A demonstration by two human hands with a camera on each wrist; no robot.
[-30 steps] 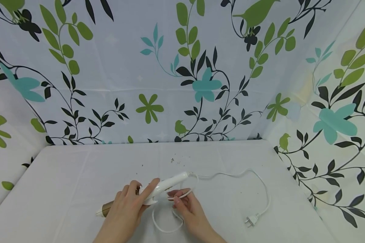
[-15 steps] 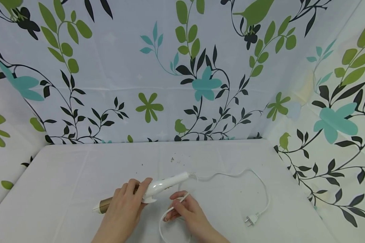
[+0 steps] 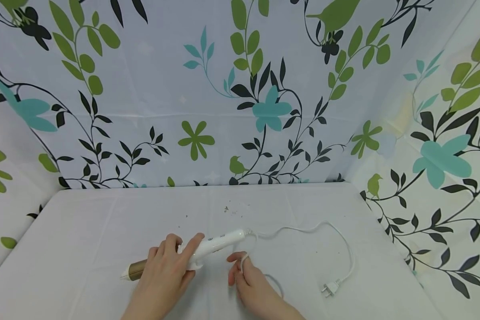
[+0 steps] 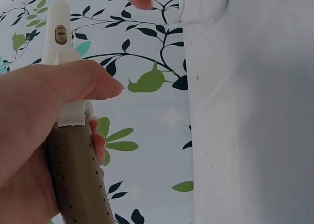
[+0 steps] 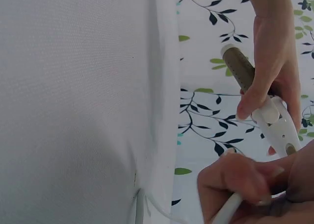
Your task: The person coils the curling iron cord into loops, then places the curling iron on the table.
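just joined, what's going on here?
A person is handling a white hair styling tool with a brown barrel. Their left hand grips it around the middle, while their right hand holds part of its white cord between curled fingers. More of the cord trails across the white table to the right, where the two-pin plug lies on the surface, plugged into nothing. The cord isn't bundled at this moment.
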